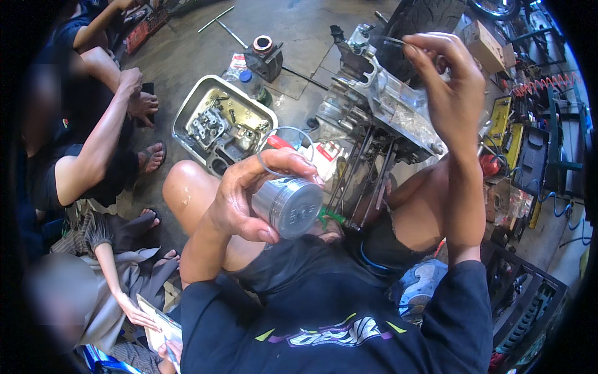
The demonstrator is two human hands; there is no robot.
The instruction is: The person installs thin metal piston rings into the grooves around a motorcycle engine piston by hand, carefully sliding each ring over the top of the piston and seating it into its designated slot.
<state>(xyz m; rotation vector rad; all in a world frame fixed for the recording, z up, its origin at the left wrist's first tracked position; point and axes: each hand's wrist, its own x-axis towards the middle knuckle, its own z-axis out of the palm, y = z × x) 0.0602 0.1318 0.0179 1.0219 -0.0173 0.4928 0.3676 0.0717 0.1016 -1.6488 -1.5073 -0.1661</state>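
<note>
My left hand (233, 202) is closed round a silver piston (296, 209), its flat crown tilted up toward me. A thin metal ring (278, 128) stands around my left index finger, above the piston. Up at the right, my right hand (453, 81) pinches a thin, pale, slightly curved strip (391, 41) between thumb and forefinger; its full shape is too fine to make out. Below and beside that hand sits a grey metal engine case (405, 103), with several long studs (369, 171) pointing toward my lap. A green-handled piece (333, 217) lies near the stud ends.
A pale tray (180, 115) holds several engine parts. Behind it are a blue-capped bottle (247, 80), a dark metal block (265, 61) and a T-handle wrench (225, 30). People sit at the left, one with a notebook (156, 327). Toolboxes (536, 153) and a tyre (423, 28) stand right.
</note>
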